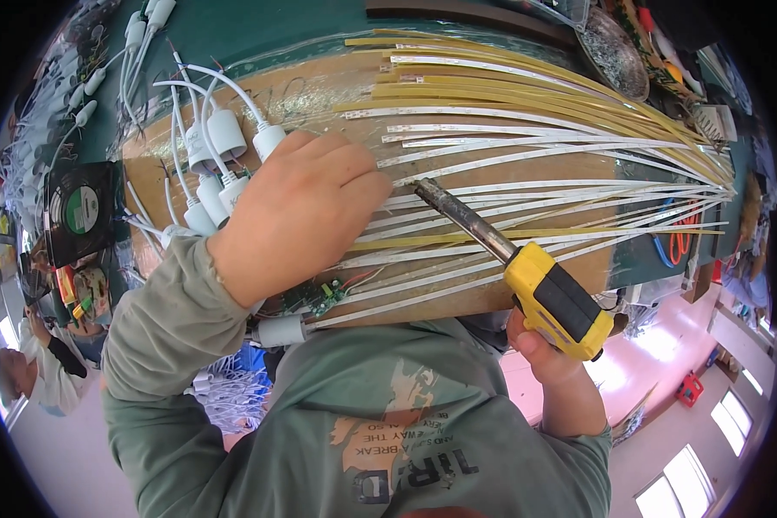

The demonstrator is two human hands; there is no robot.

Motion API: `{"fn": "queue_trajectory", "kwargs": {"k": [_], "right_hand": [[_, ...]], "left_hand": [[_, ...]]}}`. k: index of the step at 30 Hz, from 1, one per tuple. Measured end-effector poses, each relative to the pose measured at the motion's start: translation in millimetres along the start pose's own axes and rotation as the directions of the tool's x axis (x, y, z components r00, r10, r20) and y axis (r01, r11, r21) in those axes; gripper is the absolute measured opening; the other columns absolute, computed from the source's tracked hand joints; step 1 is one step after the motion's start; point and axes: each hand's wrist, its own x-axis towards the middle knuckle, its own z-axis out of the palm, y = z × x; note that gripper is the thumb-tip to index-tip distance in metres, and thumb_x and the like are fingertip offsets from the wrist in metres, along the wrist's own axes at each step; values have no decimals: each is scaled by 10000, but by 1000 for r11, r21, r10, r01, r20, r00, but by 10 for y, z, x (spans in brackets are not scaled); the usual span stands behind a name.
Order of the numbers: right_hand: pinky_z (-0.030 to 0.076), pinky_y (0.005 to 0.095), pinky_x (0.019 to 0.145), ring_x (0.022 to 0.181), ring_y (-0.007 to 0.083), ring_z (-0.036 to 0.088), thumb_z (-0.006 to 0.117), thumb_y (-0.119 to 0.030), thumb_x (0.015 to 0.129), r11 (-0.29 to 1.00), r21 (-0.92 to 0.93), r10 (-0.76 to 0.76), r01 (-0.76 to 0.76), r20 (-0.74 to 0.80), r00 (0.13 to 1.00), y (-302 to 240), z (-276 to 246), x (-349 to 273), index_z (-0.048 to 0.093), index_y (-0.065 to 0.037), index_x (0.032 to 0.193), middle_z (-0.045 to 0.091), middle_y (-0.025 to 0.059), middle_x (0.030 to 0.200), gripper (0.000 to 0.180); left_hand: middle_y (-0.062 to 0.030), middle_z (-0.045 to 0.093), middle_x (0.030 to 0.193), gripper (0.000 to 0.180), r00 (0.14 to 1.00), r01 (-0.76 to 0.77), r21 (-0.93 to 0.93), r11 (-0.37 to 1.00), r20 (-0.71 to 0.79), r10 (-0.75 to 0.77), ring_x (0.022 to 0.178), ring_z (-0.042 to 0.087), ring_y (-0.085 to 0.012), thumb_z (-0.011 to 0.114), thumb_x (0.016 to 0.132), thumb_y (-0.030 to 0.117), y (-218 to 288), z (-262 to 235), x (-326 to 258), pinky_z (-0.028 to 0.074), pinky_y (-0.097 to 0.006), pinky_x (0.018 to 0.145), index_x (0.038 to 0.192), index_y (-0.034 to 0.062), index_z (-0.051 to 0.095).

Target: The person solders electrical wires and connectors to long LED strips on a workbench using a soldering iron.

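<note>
While the green counter [259,24] carries everything, a brown board [319,82] covers its near middle. Strips [457,129], white and yellow, fan across the board, their right ends bunched past its right edge. Over the loose left ends of the white strips sits the left hand [311,207], fingers curled together; whether it pinches one is hidden. By the board's near right corner, the right hand [542,354] is clamped on the iron [531,268], whose tip points at the strips, just beside the left hand. White caps [225,134] stand toward the board's left edge; a circuit [324,298] lies at its near edge.
</note>
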Motion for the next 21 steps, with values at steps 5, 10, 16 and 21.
{"fn": "queue_trajectory", "kwargs": {"k": [5, 10, 16, 21], "right_hand": [[440, 317, 568, 637, 220, 570, 727, -262, 813, 999, -32, -36, 35, -16, 999, 2, 23, 9, 635, -53, 892, 590, 45, 735, 242], [445, 330, 572, 652, 237, 578, 720, -226, 806, 999, -41, -30, 30, -11, 999, -6, 19, 13, 634, -52, 893, 596, 57, 751, 213], [446, 334, 574, 667, 251, 582, 720, -198, 794, 999, -36, -8, 8, -9, 1000, 25, 14, -14, 627, -48, 895, 600, 69, 767, 204], [453, 333, 586, 677, 257, 585, 720, -196, 792, 999, -50, 17, -16, 3, 1000, 16, 6, -24, 616, -34, 936, 604, 85, 807, 239]], "left_hand": [[-59, 587, 872, 266, 1000, 8, 14, 1000, 8, -9, 815, 571, -259, 675, 670, 27, 11, -7, -2, 436, -375, 722, 930, 69, 638], [-63, 586, 910, 236, 999, 46, 16, 999, 12, -46, 853, 570, -266, 662, 689, 35, 26, 1, 0, 436, -378, 739, 919, 74, 629], [-85, 582, 940, 163, 982, 135, -125, 983, -117, -150, 866, 559, -301, 628, 703, 36, 70, 68, 44, 440, -390, 772, 863, 55, 606], [-96, 577, 967, 130, 975, 163, -107, 981, -135, -177, 881, 554, -307, 614, 695, 24, 86, 107, 53, 444, -393, 776, 820, 42, 583]]}}
